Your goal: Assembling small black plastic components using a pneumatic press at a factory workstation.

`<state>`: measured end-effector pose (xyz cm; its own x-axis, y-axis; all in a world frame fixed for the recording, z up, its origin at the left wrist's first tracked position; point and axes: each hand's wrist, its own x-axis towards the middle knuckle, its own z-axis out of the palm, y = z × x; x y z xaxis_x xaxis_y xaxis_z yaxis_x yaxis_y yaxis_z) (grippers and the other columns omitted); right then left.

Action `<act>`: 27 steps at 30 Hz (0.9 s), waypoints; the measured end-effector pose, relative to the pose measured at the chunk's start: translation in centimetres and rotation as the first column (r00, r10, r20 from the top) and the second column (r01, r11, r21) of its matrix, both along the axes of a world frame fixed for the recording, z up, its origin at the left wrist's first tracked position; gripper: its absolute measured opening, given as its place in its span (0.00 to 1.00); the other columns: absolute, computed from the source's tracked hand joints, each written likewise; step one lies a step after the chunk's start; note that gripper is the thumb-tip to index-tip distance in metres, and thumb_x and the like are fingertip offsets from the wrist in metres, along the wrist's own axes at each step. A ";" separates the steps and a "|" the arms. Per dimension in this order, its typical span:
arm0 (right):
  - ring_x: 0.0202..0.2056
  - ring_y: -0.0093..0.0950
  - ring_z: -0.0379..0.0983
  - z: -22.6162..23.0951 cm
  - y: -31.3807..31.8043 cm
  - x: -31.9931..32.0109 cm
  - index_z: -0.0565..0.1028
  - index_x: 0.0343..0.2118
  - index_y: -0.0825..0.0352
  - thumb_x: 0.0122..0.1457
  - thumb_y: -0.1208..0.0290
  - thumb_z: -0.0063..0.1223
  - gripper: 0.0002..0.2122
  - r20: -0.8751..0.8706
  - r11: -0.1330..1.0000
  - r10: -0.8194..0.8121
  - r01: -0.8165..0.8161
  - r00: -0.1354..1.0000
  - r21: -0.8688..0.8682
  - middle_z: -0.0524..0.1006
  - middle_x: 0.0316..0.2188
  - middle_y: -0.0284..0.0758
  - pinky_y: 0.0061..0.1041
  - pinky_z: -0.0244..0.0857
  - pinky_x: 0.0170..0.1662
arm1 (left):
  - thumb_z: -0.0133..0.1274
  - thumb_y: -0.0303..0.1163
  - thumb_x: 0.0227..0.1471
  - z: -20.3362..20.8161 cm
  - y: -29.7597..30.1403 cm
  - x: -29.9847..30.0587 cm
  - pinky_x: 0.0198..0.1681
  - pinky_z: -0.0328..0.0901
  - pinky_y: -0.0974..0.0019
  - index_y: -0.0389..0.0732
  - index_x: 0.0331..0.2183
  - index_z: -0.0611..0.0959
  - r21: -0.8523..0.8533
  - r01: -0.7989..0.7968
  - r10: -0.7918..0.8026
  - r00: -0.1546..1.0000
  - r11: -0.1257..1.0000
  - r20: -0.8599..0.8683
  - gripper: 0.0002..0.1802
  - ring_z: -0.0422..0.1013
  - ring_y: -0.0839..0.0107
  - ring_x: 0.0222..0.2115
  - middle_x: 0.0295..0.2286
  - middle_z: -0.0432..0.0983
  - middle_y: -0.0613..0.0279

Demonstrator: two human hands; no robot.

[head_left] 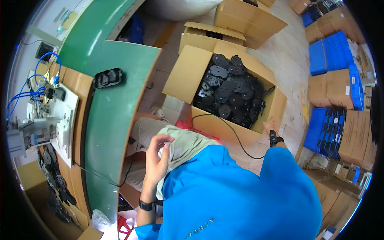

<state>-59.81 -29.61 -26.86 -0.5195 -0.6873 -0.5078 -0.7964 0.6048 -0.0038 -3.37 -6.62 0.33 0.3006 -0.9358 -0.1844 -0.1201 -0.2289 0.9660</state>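
A cardboard box (233, 127) stands on the floor to my right with its flaps spread. Black plastic parts (225, 91), flat and rounded, are heaped inside it. My right hand (269, 125) grips the box at its near right corner, the arm stretched out. Raised above my lap, my left hand (157, 157) has its fingers loosely bent and the thumb apart, with nothing seen in it. To the left, a black plastic tray-like part (108, 78) lies on the green tabletop (116, 108).
A machine fixture (60, 124) with blue tubes sits on the bench at left. Below it, another box holds more black parts (54, 172). A black cable (236, 136) hangs by the box. Cartons (250, 22) and blue bins (330, 54) are stacked at back and right.
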 end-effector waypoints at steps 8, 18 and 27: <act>0.67 0.53 0.66 -6.9 0.4 -4.8 0.58 0.70 0.73 0.61 0.55 0.66 0.41 0.285 0.974 0.029 0.037 0.958 -0.224 0.70 0.64 0.58 0.43 0.60 0.70 | 0.56 0.46 0.64 -14.7 -18.8 -2.3 0.64 0.64 0.49 0.27 0.65 0.64 0.413 0.364 -0.543 0.670 0.835 0.507 0.41 0.70 0.37 0.60 0.56 0.73 0.27; 0.53 0.53 0.78 -7.9 1.8 -3.3 0.74 0.58 0.67 0.69 0.70 0.53 0.16 0.265 0.840 0.151 0.018 0.952 -0.543 0.82 0.49 0.51 0.45 0.71 0.56 | 0.59 0.40 0.62 -29.0 -24.5 -5.8 0.61 0.67 0.43 0.32 0.73 0.43 0.647 0.145 -0.617 0.511 0.749 0.599 0.55 0.72 0.34 0.57 0.54 0.72 0.18; 0.51 0.45 0.81 -9.3 2.5 -5.3 0.76 0.56 0.70 0.69 0.70 0.55 0.16 0.343 0.800 0.182 0.065 0.921 -0.597 0.83 0.48 0.50 0.39 0.72 0.54 | 0.48 0.20 0.56 -28.1 -23.4 -5.0 0.56 0.68 0.39 0.44 0.74 0.50 0.486 0.348 -0.572 0.683 0.802 0.455 0.48 0.73 0.27 0.49 0.46 0.77 0.22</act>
<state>-65.15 -27.15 -36.19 -0.3287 -0.9345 -0.1366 -0.6932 0.3369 -0.6371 -8.41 -29.98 -27.76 -0.0024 -0.8903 -0.4553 -0.7822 -0.2820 0.5555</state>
